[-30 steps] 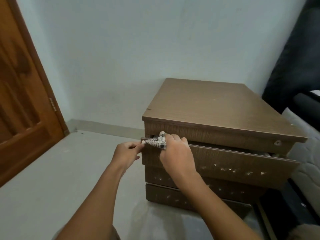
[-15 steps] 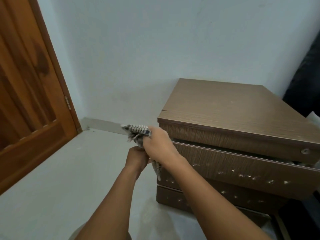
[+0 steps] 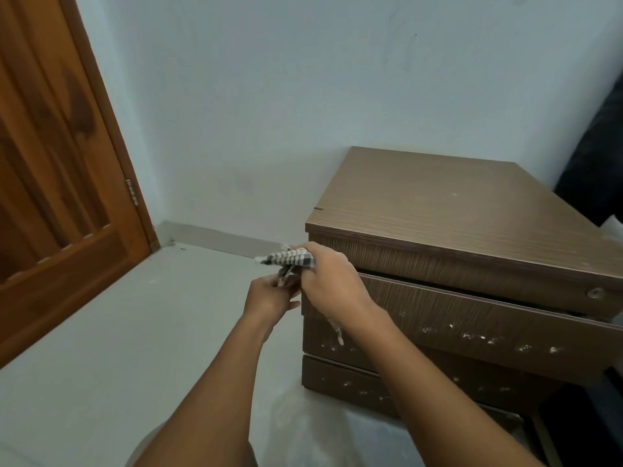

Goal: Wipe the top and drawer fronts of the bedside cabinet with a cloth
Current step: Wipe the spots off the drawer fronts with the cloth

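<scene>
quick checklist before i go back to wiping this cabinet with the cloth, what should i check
1. Checked black-and-white cloth gripped: ok, the right hand holds it and the left hand pinches its lower part.
2. Cloth bunched into a pad: not ok, a tail dangles below the right hand.
3. Brown wood-grain cabinet top free of objects: ok.
4. Top drawer closed: not ok, it sits pulled out.
5. Drawer fronts clean: not ok, white specks remain.
6. Cloth dampness: cannot tell.

Wooden door (image 3: 50, 183) at left (hinge (image 3: 132, 192) on frame); pale wall (image 3: 269, 96); grey floor (image 3: 101, 348).
</scene>
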`<state>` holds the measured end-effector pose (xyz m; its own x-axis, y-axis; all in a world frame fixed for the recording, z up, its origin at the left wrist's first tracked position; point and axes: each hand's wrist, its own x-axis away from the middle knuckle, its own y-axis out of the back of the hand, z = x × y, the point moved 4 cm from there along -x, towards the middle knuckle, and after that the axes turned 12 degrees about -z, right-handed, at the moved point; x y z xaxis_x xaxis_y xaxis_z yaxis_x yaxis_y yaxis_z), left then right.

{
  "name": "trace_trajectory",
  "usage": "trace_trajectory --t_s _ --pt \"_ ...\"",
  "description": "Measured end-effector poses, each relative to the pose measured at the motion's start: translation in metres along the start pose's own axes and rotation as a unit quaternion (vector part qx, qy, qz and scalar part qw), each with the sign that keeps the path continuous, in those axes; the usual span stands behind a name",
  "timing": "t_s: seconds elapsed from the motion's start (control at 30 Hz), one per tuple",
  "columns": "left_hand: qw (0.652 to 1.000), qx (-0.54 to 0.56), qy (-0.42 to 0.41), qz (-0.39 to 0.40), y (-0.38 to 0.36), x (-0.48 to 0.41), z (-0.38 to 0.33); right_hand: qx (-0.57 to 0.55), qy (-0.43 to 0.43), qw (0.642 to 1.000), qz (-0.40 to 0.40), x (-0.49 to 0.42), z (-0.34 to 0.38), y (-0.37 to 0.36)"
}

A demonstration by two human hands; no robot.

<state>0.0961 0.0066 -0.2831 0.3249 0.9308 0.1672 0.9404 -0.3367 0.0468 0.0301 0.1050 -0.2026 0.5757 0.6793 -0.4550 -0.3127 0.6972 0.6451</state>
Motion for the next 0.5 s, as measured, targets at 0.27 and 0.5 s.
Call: trace_trajectory --t_s 0.27,0.5 --pt "0.999 0.003 -0.042 -0.013 -0.007 0.002 -0.002 -0.236 -0.076 0.969 0.008 0.038 -0.035 0.032" --pt "0.997 0.008 -0.026 -0.067 -0.021 -0.002 0.002 -0.506 -0.333 0.795 0.048 0.085 -0.084 0.039"
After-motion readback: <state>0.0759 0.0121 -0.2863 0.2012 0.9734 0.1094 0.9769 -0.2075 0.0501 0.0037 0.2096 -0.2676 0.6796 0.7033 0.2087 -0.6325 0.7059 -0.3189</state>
